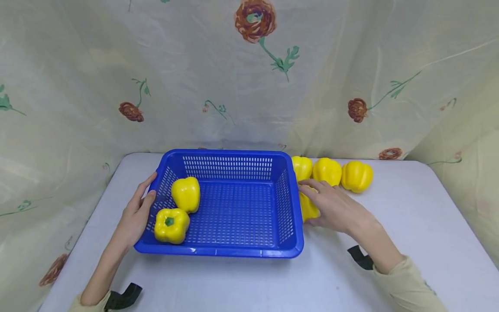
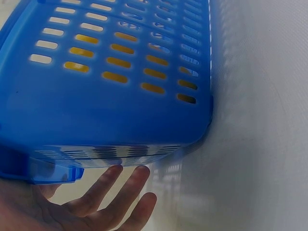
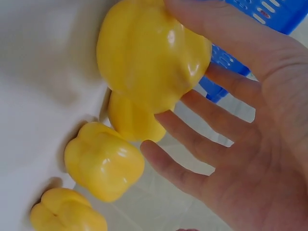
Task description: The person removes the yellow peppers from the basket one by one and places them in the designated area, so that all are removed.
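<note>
A blue plastic basket with slotted walls stands on the table. Inside at its left end are two yellow bell peppers, one on its side and one with its green stem up. My left hand holds the basket's left rim, thumb at the edge; in the left wrist view its fingers reach under the rim beside the slotted wall. Right of the basket, my right hand grips another yellow bell pepper, thumb on one side and fingers reaching round the other.
Three more yellow bell peppers, a near one, a middle one and an outer one, sit in a row along the table's back edge, right of the basket. A flowered curtain hangs behind the white table.
</note>
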The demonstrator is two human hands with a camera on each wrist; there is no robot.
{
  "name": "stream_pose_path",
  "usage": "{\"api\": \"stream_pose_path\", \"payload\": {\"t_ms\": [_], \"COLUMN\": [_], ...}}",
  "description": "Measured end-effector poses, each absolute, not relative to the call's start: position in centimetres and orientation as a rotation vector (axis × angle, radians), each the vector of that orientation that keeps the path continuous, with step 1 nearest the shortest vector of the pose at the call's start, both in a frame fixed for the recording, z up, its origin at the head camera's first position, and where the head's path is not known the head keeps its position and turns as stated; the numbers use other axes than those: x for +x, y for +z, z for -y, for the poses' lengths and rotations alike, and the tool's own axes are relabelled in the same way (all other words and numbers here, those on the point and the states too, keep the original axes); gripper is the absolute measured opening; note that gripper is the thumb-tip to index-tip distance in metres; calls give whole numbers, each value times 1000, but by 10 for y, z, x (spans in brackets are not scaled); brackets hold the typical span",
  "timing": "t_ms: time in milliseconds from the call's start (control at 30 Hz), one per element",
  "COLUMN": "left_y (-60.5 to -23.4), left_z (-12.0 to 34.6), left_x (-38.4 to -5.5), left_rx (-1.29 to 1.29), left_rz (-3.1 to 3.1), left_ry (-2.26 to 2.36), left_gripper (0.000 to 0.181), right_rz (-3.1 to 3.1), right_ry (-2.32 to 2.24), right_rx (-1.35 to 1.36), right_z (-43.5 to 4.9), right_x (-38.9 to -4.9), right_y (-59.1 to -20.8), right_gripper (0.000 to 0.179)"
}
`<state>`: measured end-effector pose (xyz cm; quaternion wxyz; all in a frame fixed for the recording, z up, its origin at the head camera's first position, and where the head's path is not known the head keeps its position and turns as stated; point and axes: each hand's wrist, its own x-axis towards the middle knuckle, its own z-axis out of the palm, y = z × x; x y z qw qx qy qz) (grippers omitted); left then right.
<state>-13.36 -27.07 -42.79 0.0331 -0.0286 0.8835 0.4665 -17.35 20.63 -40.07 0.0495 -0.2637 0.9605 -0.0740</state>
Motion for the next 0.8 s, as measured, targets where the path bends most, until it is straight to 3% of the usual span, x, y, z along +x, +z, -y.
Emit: {"api": "stream_pose_path", "payload": {"t_ms": [200,400,800], "left_y": [-427,-427,-428], "left_z": [270,270,270], "left_x": [-133,-133,-133], "left_rx": [-94,-83,-72], "left_rz": [-2716,-2715,-2715], "left_ry": [1438,1444,1451], "left_gripper": [58,58,58], "right_rz": [-2913,-2916,-2963], "right_ry": [-234,-195,-201], "right_rx": [-771,-714,-1020], "right_z": [-208,-205,-172], "right_x": [-173,-177,-178], "right_y": [-389,-367,-323], "right_gripper": [89,75,67]}}
